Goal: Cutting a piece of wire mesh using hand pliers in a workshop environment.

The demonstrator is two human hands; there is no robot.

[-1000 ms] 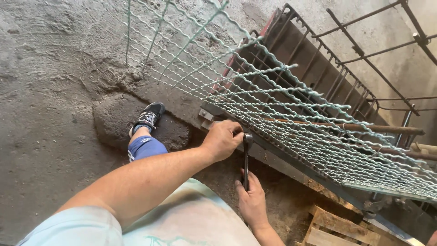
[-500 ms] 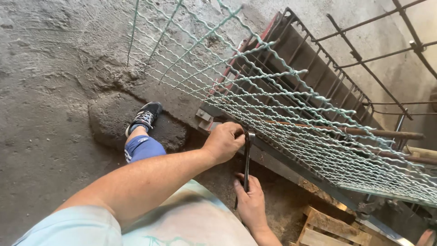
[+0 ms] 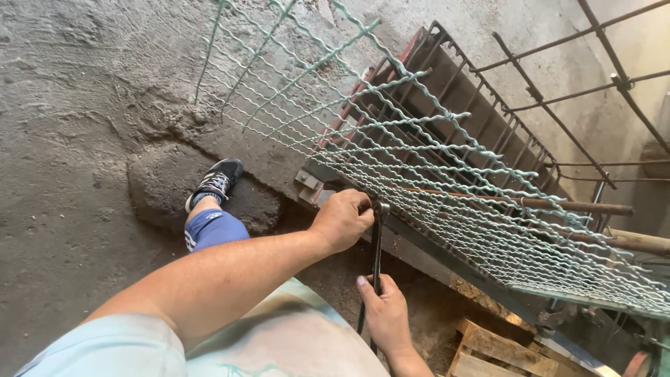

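My left hand (image 3: 342, 220) is closed at the lower edge of a green crimped wire mesh (image 3: 433, 160), right where the top end of a thin dark metal bar tool (image 3: 377, 248) meets the wire. Lower down, my right hand (image 3: 384, 318) grips that same tool, which stands nearly upright between the two hands. The mesh lies slanted over a dark steel frame (image 3: 419, 248). What the left fingers pinch is hidden by the hand.
My bent knee in blue shorts (image 3: 213, 229) and a black shoe (image 3: 216, 180) rest on rough concrete floor (image 3: 70, 139). A rusty barred metal rack (image 3: 481, 119) lies behind the mesh. Wooden pallet pieces (image 3: 488, 349) sit at the lower right.
Both hands stay on the tool at the mesh edge; the view has shifted only slightly.
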